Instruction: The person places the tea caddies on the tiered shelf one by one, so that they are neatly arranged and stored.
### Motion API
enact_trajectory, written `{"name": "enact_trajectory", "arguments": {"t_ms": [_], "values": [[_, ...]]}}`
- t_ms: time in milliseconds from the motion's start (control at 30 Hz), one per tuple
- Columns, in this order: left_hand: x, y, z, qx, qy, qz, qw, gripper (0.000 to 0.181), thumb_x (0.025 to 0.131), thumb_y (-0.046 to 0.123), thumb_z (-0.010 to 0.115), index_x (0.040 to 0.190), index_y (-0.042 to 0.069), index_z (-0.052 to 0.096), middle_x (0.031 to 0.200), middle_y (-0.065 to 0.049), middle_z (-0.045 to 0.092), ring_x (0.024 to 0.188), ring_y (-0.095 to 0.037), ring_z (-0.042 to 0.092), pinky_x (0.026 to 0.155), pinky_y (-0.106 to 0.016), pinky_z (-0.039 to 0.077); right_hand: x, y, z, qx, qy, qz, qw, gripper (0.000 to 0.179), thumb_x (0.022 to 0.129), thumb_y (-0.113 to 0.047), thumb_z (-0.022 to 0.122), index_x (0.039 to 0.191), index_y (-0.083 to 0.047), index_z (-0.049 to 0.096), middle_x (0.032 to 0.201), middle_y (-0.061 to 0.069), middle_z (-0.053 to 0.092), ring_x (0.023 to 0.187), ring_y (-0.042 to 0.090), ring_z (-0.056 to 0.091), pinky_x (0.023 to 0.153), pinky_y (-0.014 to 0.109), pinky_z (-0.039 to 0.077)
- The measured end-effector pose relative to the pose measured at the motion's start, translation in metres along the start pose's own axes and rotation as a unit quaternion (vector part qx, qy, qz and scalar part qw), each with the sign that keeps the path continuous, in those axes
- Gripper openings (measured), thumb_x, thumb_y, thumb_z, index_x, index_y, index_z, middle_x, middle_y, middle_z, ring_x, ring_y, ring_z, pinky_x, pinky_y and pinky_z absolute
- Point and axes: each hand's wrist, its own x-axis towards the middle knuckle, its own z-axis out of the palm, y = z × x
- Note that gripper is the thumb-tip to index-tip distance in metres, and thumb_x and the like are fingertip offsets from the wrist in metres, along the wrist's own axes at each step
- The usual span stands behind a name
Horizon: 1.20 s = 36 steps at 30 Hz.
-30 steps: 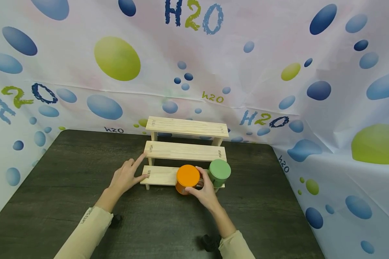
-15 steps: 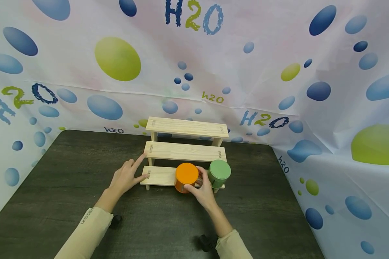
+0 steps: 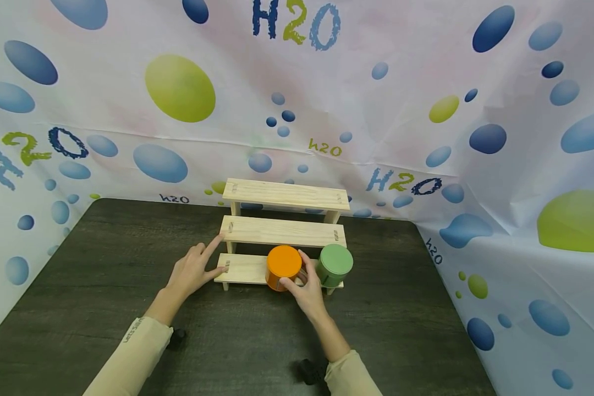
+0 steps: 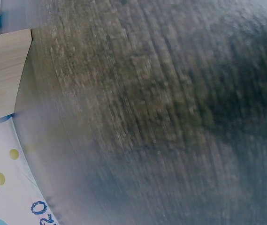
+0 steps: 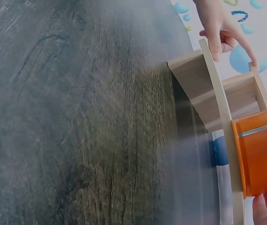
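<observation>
A three-step wooden stand [image 3: 277, 230] stands at the back of the dark table. My left hand [image 3: 190, 272] is at its left end, index fingertip at the middle step and thumb at the lowest one. An orange mug [image 3: 283, 264] with a flat orange top is upright at the lowest step, left of a green mug [image 3: 335, 261]. My right hand [image 3: 309, 294] holds the orange mug at its handle side, thumb in front and index finger behind. The right wrist view shows the orange mug's base [image 5: 246, 164] right at the lowest board.
The dark wood-grain table [image 3: 218, 346] reaches a printed white backdrop [image 3: 396, 126] behind and to the right. The two upper steps rise behind the mugs. Dark straps [image 3: 309, 372] show by the sleeves.
My right hand has moved the orange mug slightly left and back, farther over the lowest step. My left hand and the green mug have stayed in place.
</observation>
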Motion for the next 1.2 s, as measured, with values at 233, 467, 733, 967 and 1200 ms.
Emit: {"name": "enact_trajectory", "arguments": {"t_ms": [233,467,733,967,1200], "values": [[0.002,-0.003,0.001,0.002,0.001,0.005,1.0000,0.086,0.078,0.044,0.069,0.145,0.027,0.018,0.088,-0.013,0.046,0.060,-0.018,0.035,0.042,-0.026,0.030,0.003,0.001,0.003,0.014,0.006,0.005,0.9999,0.072,0.081,-0.002,0.067,0.140,0.006,0.026,0.135,0.026,0.035,0.123,0.039,0.038,0.101,0.049,0.031],[0.005,-0.005,0.001,0.001,0.004,0.010,0.9999,0.086,0.078,0.043,0.069,0.145,0.027,0.019,0.087,-0.013,0.046,0.060,-0.018,0.035,0.041,-0.026,0.029,0.007,0.000,0.006,0.010,0.012,0.019,0.9997,0.072,0.082,-0.003,0.066,0.141,0.004,0.025,0.138,0.025,0.032,0.125,0.037,0.037,0.102,0.046,0.030],[0.007,-0.007,0.001,0.001,0.011,0.019,0.9998,0.088,0.078,0.043,0.069,0.146,0.028,0.016,0.087,-0.013,0.047,0.059,-0.018,0.035,0.041,-0.025,0.029,0.012,0.001,0.007,0.013,0.014,0.024,0.9995,0.071,0.082,0.000,0.066,0.141,0.004,0.025,0.138,0.024,0.033,0.125,0.036,0.038,0.103,0.045,0.030],[0.010,-0.010,0.002,0.001,0.009,0.019,0.9998,0.086,0.078,0.044,0.069,0.145,0.026,0.020,0.086,-0.012,0.045,0.059,-0.017,0.033,0.042,-0.026,0.029,0.016,0.002,0.009,0.030,0.016,0.018,0.9993,0.071,0.082,0.002,0.065,0.141,0.005,0.024,0.136,0.026,0.034,0.123,0.039,0.038,0.103,0.049,0.029],[0.012,-0.013,0.002,0.002,0.015,0.025,0.9996,0.087,0.077,0.043,0.070,0.146,0.026,0.018,0.086,-0.012,0.046,0.058,-0.017,0.033,0.041,-0.025,0.029,0.020,0.002,0.011,0.026,0.021,0.010,0.9994,0.071,0.082,0.003,0.065,0.140,0.006,0.025,0.135,0.025,0.035,0.123,0.037,0.038,0.103,0.047,0.029]]}}
